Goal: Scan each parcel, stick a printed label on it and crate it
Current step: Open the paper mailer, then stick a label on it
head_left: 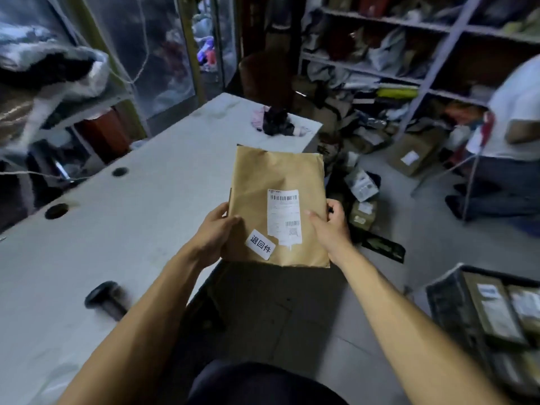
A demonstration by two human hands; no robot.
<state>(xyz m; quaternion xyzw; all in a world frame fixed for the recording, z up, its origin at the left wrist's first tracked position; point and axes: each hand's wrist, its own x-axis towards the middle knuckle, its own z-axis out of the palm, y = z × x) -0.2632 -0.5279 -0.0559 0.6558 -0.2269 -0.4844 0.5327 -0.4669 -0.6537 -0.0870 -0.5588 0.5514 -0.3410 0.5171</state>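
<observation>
brown parcel [277, 206] held up off table [131, 229] edge, left hand [214, 232] & right hand [328, 226] both gripping its sides, small sticker [260, 244] + shipping label [284, 216] on front, crate [447, 305] to parcel's lower right

There was one view only, from a wide-angle camera on the person's head, tilted forward and down. It sat close above the forearms, with the hands [274, 229] near the centre. The worktop [122, 229] ran from 7 o'clock towards 12, the shelves [409, 54] stood far off at 1 to 2 o'clock, and the crate [455, 311] showed at 4 o'clock.
</observation>
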